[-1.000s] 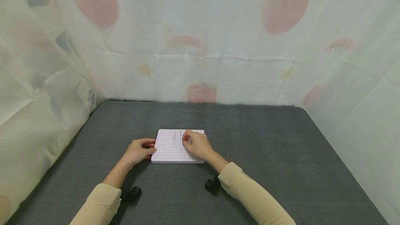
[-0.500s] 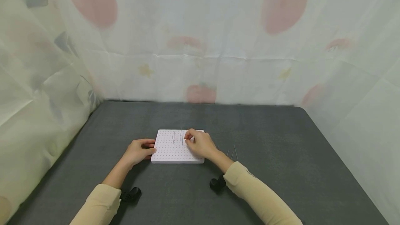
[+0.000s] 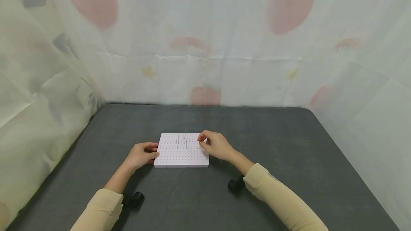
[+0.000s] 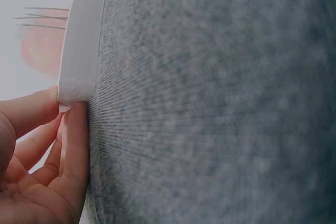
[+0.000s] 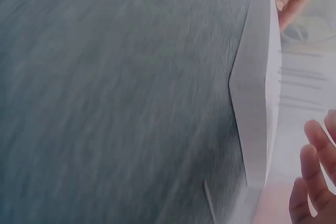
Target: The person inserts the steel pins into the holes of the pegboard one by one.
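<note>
A white board (image 3: pixel 179 158) dotted with a grid of small holes lies on the dark table. Several thin metal pins (image 3: pixel 177 144) stand in its far middle part, some slightly tilted. My left hand (image 3: pixel 140 156) holds the board's left edge, the thumb at the top rim and the fingers low against the side, as the left wrist view shows. Over the board's far right corner hovers my right hand (image 3: pixel 217 146), fingers loosely bent, with nothing visible between them. In the right wrist view its fingers (image 5: pixel 311 174) are apart from the board and from the pins.
More thin pins (image 3: pixel 221 161) lie on the table right of the board, partly behind the right wrist; one loose pin (image 5: pixel 209 200) shows in the right wrist view. The dark table (image 3: pixel 273 145) is bordered by a fruit-print curtain (image 3: pixel 250 81).
My right hand has let go of a pin, now standing in the board, and moved right with its fingers loosened. My left hand stays at the board's edge.
</note>
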`<state>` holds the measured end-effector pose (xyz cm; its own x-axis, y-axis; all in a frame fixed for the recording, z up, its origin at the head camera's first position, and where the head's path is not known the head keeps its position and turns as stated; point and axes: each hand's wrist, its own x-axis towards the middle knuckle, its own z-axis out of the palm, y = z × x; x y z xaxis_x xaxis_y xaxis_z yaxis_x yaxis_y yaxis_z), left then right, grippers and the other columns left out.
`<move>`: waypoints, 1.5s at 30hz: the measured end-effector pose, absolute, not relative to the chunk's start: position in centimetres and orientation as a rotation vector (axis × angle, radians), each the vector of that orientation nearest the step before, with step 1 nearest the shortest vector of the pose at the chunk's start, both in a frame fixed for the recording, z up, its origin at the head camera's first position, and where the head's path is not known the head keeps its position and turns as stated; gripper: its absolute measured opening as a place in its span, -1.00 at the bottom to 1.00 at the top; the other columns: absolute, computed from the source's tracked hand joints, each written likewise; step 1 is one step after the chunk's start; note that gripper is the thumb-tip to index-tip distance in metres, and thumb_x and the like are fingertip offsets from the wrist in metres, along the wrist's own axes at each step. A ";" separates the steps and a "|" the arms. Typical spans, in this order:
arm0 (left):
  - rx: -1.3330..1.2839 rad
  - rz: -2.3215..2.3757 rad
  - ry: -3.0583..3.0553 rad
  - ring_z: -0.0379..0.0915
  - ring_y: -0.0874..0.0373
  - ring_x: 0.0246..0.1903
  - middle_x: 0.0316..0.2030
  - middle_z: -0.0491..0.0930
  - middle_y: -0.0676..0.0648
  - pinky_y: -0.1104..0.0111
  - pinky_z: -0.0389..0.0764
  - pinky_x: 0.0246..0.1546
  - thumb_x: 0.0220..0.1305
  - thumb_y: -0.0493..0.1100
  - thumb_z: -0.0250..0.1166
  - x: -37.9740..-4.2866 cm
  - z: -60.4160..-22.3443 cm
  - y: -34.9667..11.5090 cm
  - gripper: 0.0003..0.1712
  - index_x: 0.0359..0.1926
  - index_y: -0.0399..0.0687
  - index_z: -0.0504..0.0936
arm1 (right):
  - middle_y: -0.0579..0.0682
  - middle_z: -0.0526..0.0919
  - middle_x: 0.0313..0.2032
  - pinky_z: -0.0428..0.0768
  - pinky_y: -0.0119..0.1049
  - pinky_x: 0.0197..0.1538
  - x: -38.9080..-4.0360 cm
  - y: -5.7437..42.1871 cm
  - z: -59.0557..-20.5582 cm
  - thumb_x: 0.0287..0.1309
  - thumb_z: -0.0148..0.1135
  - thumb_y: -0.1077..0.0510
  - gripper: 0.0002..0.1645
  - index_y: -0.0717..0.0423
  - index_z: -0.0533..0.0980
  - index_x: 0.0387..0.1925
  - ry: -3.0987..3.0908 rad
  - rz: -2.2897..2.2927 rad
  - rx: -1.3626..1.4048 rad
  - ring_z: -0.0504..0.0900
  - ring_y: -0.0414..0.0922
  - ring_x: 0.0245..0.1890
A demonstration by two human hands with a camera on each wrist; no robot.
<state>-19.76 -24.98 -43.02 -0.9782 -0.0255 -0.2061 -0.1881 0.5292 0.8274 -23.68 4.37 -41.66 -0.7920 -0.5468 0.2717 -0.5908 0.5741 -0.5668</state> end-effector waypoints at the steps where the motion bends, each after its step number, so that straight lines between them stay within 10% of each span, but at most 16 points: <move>1: -0.182 1.435 2.595 0.54 0.15 -0.32 -0.10 0.50 -0.24 0.30 0.65 -0.34 0.13 -0.30 0.29 -19.8 -43.0 -25.0 -0.50 0.12 -0.32 0.45 | -0.17 0.60 -0.31 0.49 -0.46 -0.39 -23.7 4.7 -41.7 0.17 0.16 0.18 -0.89 0.03 0.52 -0.23 -2.731 1.024 0.999 0.51 -0.28 -0.38; 45: -0.185 1.423 2.595 0.54 0.17 -0.34 -0.11 0.51 -0.24 0.33 0.65 -0.37 0.13 -0.32 0.25 -19.6 -42.8 -25.7 -0.51 0.12 -0.33 0.45 | -0.11 0.55 -0.35 0.44 -0.39 -0.39 -22.4 16.9 -43.2 0.12 0.24 0.13 -0.84 0.07 0.54 -0.25 -2.889 0.913 0.730 0.43 -0.26 -0.44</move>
<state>-19.64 -25.67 -42.83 -0.9768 -0.0244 -0.2128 -0.1926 0.5350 0.8226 -22.35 16.95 -43.21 -0.8901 -0.4267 0.1602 -0.4413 0.7188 -0.5372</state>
